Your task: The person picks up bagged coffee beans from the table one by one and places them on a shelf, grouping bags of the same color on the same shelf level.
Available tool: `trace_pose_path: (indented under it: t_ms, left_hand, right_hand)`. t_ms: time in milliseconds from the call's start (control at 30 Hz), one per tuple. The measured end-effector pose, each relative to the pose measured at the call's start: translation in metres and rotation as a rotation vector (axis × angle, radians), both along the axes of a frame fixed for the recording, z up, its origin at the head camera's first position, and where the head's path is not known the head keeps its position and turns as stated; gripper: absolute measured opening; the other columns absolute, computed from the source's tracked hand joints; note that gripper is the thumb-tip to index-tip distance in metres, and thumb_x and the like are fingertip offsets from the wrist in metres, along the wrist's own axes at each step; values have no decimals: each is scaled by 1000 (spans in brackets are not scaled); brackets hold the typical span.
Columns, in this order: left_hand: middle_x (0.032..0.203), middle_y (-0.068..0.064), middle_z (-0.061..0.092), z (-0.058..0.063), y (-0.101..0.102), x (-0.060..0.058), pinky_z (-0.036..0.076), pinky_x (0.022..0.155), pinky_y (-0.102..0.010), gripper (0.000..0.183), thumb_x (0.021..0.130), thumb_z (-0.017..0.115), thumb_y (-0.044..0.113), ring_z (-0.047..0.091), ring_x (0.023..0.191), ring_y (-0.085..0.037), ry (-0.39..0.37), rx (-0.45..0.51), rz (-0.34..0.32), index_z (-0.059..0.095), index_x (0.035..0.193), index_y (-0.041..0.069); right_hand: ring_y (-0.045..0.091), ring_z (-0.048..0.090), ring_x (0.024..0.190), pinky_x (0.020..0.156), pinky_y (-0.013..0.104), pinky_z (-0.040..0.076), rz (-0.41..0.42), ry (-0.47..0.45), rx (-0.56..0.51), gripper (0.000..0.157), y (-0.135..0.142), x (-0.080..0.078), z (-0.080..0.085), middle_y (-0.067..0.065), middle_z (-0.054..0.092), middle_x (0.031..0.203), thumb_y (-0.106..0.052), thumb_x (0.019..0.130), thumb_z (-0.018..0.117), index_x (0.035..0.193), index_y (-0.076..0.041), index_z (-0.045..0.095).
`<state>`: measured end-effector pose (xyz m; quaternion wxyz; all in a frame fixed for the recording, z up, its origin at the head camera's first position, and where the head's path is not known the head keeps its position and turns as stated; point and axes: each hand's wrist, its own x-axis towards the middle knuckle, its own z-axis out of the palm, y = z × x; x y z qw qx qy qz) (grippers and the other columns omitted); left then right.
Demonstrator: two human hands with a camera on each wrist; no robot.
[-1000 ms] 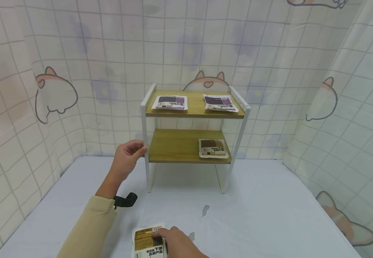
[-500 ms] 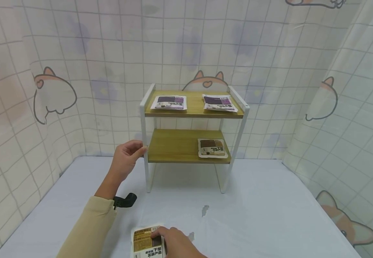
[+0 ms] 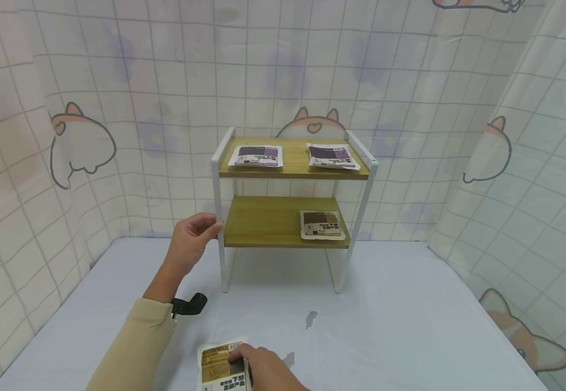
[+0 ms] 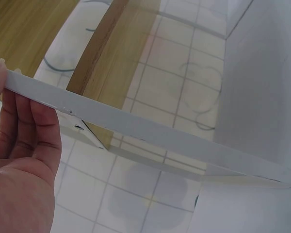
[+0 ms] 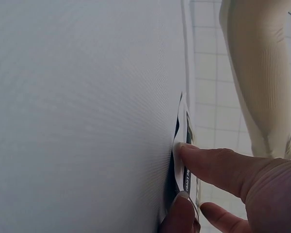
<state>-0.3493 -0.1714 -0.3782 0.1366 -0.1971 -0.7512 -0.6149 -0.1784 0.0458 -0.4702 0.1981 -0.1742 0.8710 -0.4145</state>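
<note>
A two-tier rack (image 3: 263, 222) with wooden boards and white metal legs stands on the table. My left hand (image 3: 192, 239) pinches the rack's left front upright (image 4: 136, 121), thumb in front and fingers behind it, level with the lower board. Low in the head view, a flat white-and-yellow-brown food pouch (image 3: 217, 365) with dark printing lies on the table. My right hand (image 3: 272, 369) grips its right edge. In the right wrist view that edge (image 5: 182, 131) lifts a little off the cloth, with the thumb and a finger about it.
Two spots on the top board bear purple-and-white pouches (image 3: 258, 156), the right one a small pile (image 3: 332, 156). On the lower board's right side lies a brown pouch (image 3: 322, 225). A grid-patterned curtain (image 3: 190, 81) surrounds the white-covered table (image 3: 400, 320).
</note>
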Motion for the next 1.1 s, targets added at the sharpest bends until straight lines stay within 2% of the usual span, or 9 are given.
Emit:
trace_pose_path:
  t_ms: [100,367,467,700,833,933,1100]
  left_hand:
    - [96,7,71,0,0,0,58,84,-20,33,97,72,26,67,89,-10,-1,0,0,71,116,-1]
    - [97,7,71,-2,0,0,57,85,-19,36,97,71,28,67,91,-10,-9,-13,10,70,117,-1]
    - [96,7,71,-1,0,0,57,84,-19,35,97,72,28,67,91,-10,-10,-13,13,71,116,0]
    - [100,-3,73,-1,-1,-1,57,84,-20,33,97,72,28,68,90,-10,-15,-13,11,71,116,1]
    - [101,-5,72,-1,-1,-1,57,84,-20,33,97,72,28,68,90,-10,-13,-14,11,71,116,1]
    - [101,-4,72,0,0,-1,57,84,-20,33,97,72,28,68,91,-10,-15,-15,12,71,115,1]
    - [102,-7,72,0,0,0,57,85,-20,33,97,72,29,68,91,-10,-17,-10,9,71,115,1]
  right_hand:
    - [1,52,84,82,25,52,18,5,-9,48,1,-4,-10,-10,62,93,-21,79,90,120,-25,66]
    - [0,51,84,83,25,51,63,54,-13,54,1,-29,-69,-16,59,94,-42,75,91,122,-40,63]
    - [0,52,84,83,25,52,67,36,-31,53,2,-35,-80,-16,58,94,-42,75,92,120,-42,63]
    - [-5,59,90,81,20,54,98,-10,-133,48,4,-35,-84,-19,64,100,-35,77,91,117,-37,65]
    - [-3,65,90,78,20,57,100,-69,-198,46,5,-33,-83,-18,68,105,-30,79,90,117,-34,65]
    - [0,67,86,76,22,59,87,-116,-234,44,5,-32,-82,-16,70,103,-24,79,90,116,-32,67]
    - [3,68,82,72,22,59,75,-123,-260,43,7,-31,-81,-13,71,99,-19,79,90,116,-29,70]
